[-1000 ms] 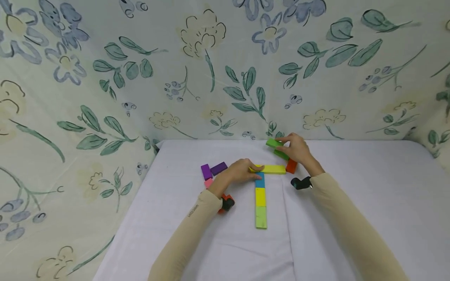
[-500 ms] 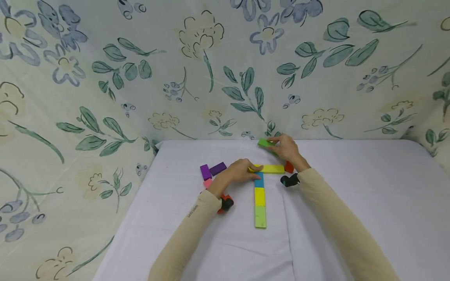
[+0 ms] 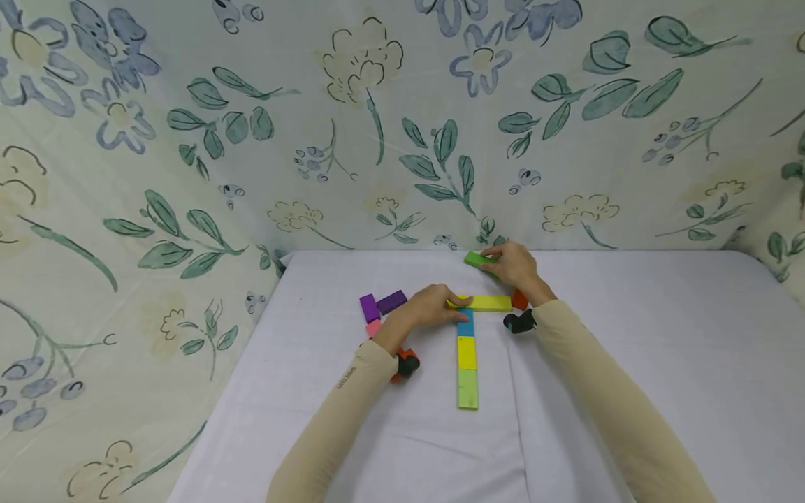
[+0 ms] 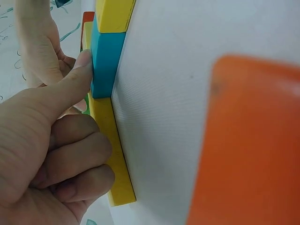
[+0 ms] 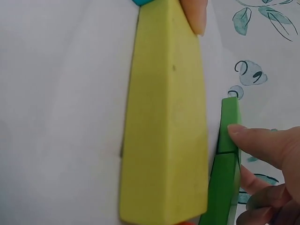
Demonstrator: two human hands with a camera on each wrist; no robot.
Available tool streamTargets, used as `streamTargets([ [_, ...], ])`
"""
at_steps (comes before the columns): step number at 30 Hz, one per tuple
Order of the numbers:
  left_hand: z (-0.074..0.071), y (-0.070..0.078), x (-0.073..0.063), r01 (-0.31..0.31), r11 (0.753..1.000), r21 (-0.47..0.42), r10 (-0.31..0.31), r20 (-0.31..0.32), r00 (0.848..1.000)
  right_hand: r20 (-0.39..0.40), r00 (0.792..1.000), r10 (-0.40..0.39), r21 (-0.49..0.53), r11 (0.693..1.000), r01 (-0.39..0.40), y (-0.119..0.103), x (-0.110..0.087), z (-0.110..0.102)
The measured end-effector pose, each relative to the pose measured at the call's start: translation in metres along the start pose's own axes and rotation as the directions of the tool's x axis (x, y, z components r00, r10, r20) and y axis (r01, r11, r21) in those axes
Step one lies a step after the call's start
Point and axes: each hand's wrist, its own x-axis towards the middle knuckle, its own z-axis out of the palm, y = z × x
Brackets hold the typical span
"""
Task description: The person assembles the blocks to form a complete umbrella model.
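Observation:
A yellow strip of wooden block [image 3: 493, 303] lies crosswise at the head of a column of blue [image 3: 465, 327], yellow [image 3: 467, 353] and light green blocks [image 3: 468, 389]. My left hand [image 3: 430, 305] holds the join: its thumb [image 4: 77, 77] presses the blue block, other fingers curl against the yellow strip. Behind the strip, my right hand [image 3: 516, 265] pinches a green block [image 5: 229, 117] between thumb and finger. End to end with it lies a second green block [image 5: 222, 187], partly covered by that hand in the head view.
An orange-red block [image 3: 520, 300] sits at the strip's right end. Left of my left hand are a purple block [image 3: 369, 307], a dark purple block [image 3: 392, 302] and a pink one [image 3: 374, 327]. Orange blocks [image 4: 253, 140] lie under the left wrist. A floral cloth [image 3: 377, 140] hangs behind.
My right hand has moved left with the green block, from overlapping the other green block to lying in line with it. The left hand has stayed in place.

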Motion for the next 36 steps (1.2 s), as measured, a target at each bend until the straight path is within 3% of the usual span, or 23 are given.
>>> streamTargets([
  [15, -0.0006, -0.0009, -0.0010, 0.000, 1.000, 0.003, 0.000, -0.003, 1.000, -0.011, 1.000, -0.008, -0.028, 1.000, 0.008, -0.0002, 0.0014, -0.0029],
  [28, 0.0009, -0.0001, 0.0005, 0.015, 1.000, 0.004, -0.015, -0.007, 1.000, 0.050, 0.994, -0.094, -0.019, 0.995, 0.095, 0.0040, 0.0041, -0.0040],
  [36, -0.0006, 0.0019, -0.0005, 0.030, 1.000, 0.001, -0.030, 0.006, 1.000, 0.077, 0.993, -0.091, -0.018, 0.995, 0.093, 0.0036, 0.0073, -0.0059],
])
